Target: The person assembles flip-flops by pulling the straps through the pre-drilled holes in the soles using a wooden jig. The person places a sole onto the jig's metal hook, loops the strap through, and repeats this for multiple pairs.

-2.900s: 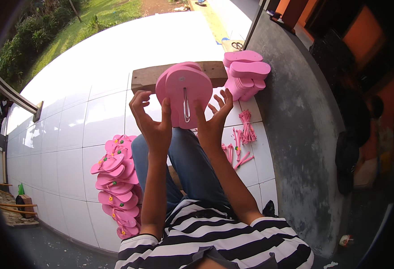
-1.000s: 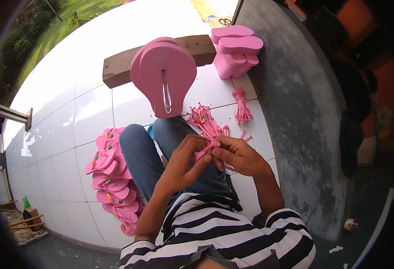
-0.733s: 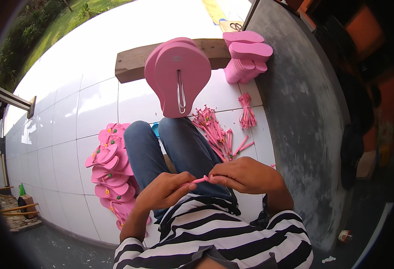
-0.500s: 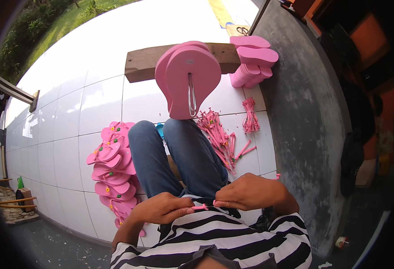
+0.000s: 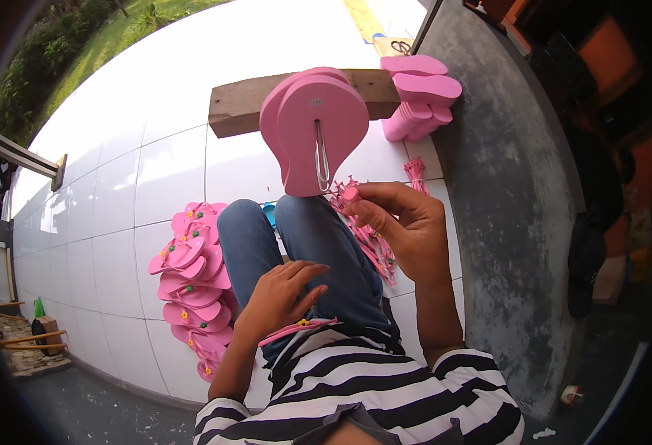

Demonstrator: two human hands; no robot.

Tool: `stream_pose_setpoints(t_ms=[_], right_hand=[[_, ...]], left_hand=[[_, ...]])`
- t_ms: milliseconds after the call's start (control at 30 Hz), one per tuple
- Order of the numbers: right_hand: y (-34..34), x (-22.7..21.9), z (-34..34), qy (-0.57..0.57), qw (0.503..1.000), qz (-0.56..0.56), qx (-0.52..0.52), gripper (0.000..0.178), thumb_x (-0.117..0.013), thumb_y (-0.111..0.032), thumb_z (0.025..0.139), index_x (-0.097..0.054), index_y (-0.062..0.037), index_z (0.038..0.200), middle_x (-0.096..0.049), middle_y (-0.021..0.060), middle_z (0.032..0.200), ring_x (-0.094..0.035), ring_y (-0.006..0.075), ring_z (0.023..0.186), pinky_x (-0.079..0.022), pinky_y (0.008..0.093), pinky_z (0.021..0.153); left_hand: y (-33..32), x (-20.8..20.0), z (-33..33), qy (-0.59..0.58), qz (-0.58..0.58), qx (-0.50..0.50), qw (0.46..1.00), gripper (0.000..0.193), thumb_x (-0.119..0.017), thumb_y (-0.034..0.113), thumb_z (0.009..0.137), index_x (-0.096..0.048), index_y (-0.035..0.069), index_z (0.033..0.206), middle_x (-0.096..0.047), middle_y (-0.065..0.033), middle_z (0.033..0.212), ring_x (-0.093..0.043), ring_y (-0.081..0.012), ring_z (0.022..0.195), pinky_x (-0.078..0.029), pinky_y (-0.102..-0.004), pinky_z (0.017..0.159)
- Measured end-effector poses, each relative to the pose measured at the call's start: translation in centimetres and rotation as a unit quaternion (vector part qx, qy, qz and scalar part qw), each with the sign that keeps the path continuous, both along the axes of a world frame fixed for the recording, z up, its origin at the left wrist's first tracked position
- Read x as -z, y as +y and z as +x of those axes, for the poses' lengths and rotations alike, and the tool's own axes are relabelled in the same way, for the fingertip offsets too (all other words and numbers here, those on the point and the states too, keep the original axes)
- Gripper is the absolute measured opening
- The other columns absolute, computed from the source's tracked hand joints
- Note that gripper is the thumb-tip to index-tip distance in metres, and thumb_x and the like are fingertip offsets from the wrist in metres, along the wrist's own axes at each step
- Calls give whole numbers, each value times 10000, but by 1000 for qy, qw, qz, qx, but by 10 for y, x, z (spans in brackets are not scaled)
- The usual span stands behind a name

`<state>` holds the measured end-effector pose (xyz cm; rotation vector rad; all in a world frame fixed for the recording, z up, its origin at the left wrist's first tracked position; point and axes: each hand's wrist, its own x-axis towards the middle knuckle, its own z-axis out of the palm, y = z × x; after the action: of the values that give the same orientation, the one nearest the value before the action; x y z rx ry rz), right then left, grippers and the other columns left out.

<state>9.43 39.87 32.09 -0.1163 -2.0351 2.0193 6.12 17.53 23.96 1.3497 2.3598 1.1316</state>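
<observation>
My right hand is raised in front of my right knee. Its thumb and forefinger pinch a small round pink piece, perhaps a strap end. My left hand is over my left thigh, open, its fingers apart and nothing visible in it. Across my lap, by the left wrist, lies a pink sandal strap with a yellow flower. Beyond my knees, a pair of pink sandal soles stands against a wooden beam, with a bent metal wire hanging from the front sole. A pile of pink straps is partly hidden behind my right hand.
Finished-looking pink flip-flops are heaped on the tiles at the left. Stacked pink soles stand at the far right, with scissors behind them. A tied strap bundle lies nearby. A grey ledge runs along the right.
My right hand has moved up and away from my waist, with the pink piece in its fingertips. My left hand has opened and shifted forward; the strap now lies on my lap.
</observation>
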Motion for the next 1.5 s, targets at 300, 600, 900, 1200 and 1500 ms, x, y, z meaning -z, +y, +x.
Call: stream_pose_setpoints(t_ms=[300,600,900,1200,1500], right_hand=[[-14,-2,-22,46,997,-54,-29,186,-689,-184,949,-685,-23,1042,-696,39,881,-627,65,805,-487,218,714],[2,-19,-27,-13,996,27,-90,156,-700,-155,939,-653,-7,935,-649,13,814,-583,45,742,-462,220,673],[12,-24,-36,-61,983,-4,-171,174,-679,-161,939,-645,9,918,-660,26,847,-574,61,807,-457,234,746],[23,-26,-58,-59,980,-12,-190,187,-692,-170,928,-664,13,952,-674,31,840,-557,57,720,-424,235,642],[-9,-2,-44,38,992,-104,-56,150,-699,-153,931,-650,-12,949,-679,44,851,-516,45,686,-417,213,644]], left_hand=[[18,-73,-63,56,215,-170,960,136,-591,-16,918,-649,19,1036,-703,-113,931,-679,-187,844,-504,-293,717],[33,-89,-87,141,246,-179,942,217,-603,-23,904,-657,47,1103,-679,-125,1095,-656,-199,962,-510,-306,714],[54,-120,-112,294,190,-198,915,397,-706,32,858,-657,85,1249,-640,-125,1230,-611,-261,1085,-536,-343,812],[63,-126,-106,341,166,-179,908,313,-705,-20,816,-651,55,1115,-669,-112,1134,-645,-280,1005,-552,-370,793],[58,-95,-100,108,268,-131,948,254,-704,44,874,-589,20,1100,-698,-130,982,-672,-236,903,-521,-346,803]])
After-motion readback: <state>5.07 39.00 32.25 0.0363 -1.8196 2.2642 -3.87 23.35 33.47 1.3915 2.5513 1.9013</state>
